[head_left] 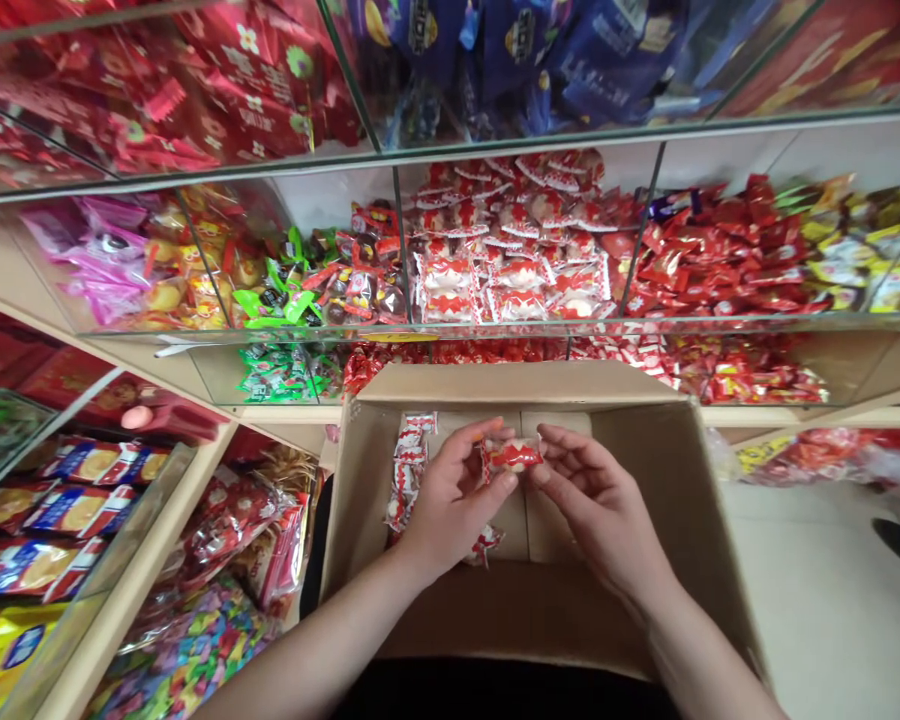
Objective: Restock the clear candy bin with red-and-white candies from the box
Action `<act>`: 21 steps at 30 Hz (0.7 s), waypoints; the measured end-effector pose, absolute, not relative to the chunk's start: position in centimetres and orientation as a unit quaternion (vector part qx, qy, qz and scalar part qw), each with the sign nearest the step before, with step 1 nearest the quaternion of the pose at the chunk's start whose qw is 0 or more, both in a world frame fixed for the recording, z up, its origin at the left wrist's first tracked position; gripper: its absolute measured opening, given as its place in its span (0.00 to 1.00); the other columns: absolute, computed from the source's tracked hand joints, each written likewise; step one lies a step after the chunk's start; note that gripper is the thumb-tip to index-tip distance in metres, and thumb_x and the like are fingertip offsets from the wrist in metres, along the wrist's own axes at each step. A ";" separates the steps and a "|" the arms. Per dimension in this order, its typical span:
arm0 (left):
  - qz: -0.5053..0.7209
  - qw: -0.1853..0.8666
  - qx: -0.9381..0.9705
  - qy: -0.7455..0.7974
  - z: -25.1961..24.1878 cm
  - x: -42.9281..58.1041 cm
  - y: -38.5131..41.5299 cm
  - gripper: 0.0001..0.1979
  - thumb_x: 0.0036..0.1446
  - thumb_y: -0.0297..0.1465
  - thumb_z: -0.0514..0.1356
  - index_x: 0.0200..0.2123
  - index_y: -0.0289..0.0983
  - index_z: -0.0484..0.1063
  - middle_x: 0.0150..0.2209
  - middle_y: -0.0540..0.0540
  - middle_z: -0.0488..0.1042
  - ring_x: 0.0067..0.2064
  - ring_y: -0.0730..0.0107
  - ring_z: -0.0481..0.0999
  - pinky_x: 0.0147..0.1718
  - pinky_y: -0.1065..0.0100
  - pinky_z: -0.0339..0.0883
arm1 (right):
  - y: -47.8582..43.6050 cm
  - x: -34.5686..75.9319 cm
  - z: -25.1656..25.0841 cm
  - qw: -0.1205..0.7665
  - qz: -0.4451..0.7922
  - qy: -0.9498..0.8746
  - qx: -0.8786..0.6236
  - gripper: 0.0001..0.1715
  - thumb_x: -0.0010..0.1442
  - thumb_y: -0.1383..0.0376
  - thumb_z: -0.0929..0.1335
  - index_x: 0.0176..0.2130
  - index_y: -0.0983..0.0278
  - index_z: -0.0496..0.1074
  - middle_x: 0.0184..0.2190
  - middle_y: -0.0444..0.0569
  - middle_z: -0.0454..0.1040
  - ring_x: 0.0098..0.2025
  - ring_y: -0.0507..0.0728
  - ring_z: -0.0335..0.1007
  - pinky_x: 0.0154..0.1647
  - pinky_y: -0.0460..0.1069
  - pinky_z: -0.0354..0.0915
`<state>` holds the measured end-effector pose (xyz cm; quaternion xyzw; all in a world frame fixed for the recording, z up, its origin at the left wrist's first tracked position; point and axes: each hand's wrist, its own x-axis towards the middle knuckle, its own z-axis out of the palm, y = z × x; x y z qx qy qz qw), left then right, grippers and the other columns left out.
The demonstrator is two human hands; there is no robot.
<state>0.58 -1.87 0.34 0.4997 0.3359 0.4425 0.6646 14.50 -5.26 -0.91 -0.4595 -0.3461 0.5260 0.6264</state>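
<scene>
Both my hands reach into an open cardboard box (667, 470) in front of me. My left hand (450, 495) and my right hand (596, 500) pinch the two ends of one small red-and-white wrapped candy (511, 455) between thumb and fingers, just above the box floor. Several more of the same candies (409, 465) lie along the box's left inner wall, and one candy (486, 545) lies below my left hand. The glass bin (510, 270) straight ahead holds a heap of the same red-and-white sweets.
Glass-fronted shelf bins ahead hold red, green, pink and yellow wrapped sweets (720, 250). Upper bins hold red and blue bags (540, 50). At the left, lower wooden shelves carry packaged snacks (67, 510). Pale floor tiles (832, 600) lie to the right of the box.
</scene>
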 end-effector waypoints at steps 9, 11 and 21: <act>0.403 0.721 0.420 0.376 0.3 0.1 -1.9 0.24 0.49 0.29 0.61 0.50 0.41 0.60 0.42 0.44 0.73 0.42 0.67 0.72 0.37 0.69 0.64 | -5.0 14.5 -1.3 0.623 0.586 -0.279 -0.436 0.12 0.46 0.67 0.72 0.34 0.62 0.69 0.29 0.44 0.73 0.31 0.49 0.68 0.34 0.45 0.66; 0.395 0.729 0.406 0.384 0.4 0.0 -1.9 0.25 0.49 0.29 0.62 0.50 0.40 0.59 0.42 0.43 0.73 0.41 0.68 0.72 0.35 0.70 0.64 | -5.2 14.4 -1.7 0.617 0.581 -0.289 -0.446 0.10 0.47 0.66 0.71 0.32 0.62 0.69 0.26 0.44 0.72 0.28 0.50 0.68 0.31 0.45 0.67; 0.329 0.738 0.397 0.435 1.6 -1.9 -0.8 0.22 0.43 0.30 0.64 0.44 0.39 0.65 0.26 0.52 0.71 0.25 0.77 0.67 0.22 0.75 0.54 | -4.8 15.6 -0.3 0.403 0.229 -0.800 -0.380 0.26 0.53 0.74 0.64 0.50 0.55 0.63 0.48 0.52 0.69 0.48 0.56 0.67 0.44 0.47 0.67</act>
